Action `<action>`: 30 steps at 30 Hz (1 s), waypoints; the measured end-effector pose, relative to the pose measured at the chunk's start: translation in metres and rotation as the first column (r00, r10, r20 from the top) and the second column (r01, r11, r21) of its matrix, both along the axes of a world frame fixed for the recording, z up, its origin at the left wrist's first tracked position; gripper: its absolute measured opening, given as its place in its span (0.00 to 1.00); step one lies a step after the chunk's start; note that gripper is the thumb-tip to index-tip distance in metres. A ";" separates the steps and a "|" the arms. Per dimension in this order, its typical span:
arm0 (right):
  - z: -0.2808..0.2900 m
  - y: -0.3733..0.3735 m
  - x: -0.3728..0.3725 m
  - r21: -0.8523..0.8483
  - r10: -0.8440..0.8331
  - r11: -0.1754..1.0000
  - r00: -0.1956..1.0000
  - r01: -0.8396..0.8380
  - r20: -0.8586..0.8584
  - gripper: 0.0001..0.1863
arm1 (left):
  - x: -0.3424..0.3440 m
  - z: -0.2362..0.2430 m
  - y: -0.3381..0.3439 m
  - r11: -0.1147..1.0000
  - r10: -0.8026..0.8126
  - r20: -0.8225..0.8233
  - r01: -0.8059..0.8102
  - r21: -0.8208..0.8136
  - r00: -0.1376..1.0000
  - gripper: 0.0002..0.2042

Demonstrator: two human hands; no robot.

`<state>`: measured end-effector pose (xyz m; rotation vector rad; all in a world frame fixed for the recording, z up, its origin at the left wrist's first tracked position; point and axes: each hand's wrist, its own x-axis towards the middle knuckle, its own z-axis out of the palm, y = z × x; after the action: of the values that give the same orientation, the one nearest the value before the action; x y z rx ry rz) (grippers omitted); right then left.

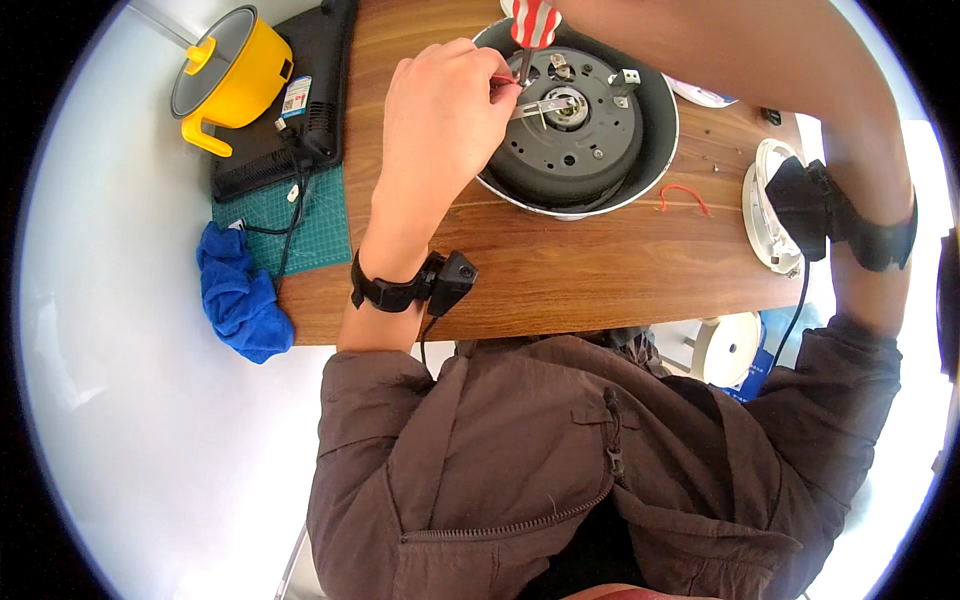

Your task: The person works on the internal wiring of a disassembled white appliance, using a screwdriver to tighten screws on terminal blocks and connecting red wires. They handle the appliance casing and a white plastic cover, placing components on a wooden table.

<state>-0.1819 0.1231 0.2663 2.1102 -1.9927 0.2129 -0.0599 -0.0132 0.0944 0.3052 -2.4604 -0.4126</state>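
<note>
My left hand point(445, 110) is closed at the rim of a dark pot point(655, 150), a small red piece showing at its fingers. Beside its fingertips a red-and-white handled screwdriver point(534, 25) stands with its shaft down on a dark round metal base point(565, 150) inside the pot. This base carries a silver strip point(545, 106), a central ring and small brackets. My right hand point(570, 12) is at the screwdriver's handle, mostly cut off by the top edge, with the forearm reaching across from the right.
A yellow pot point(235, 85) sits on a black pad point(320, 60) at left, near a green mat point(320, 220), cables and a blue cloth point(240, 300). A red wire point(685, 195), small screws and a white ring-shaped part point(760, 230) lie right. A white reel point(725, 350) is below.
</note>
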 end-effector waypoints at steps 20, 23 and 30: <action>-0.033 0.001 0.006 -0.169 0.094 0.985 0.954 -0.046 0.284 0.16 | -0.009 -0.018 -0.008 0.980 -0.057 0.024 0.051 0.191 0.998 0.13; -0.053 -0.006 0.010 -0.420 0.142 0.906 0.974 -0.055 0.179 0.15 | -0.019 -0.021 -0.010 0.983 -0.082 -0.045 0.088 0.161 0.996 0.12; -0.019 0.012 0.012 -0.123 0.130 0.989 0.867 -0.080 0.481 0.17 | -0.017 -0.015 -0.005 0.978 -0.072 0.015 0.068 0.198 0.997 0.11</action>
<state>-0.1700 0.1350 0.2472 2.2654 -2.0565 0.9327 -0.0768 -0.0181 0.0790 0.3067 -2.4614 -0.6895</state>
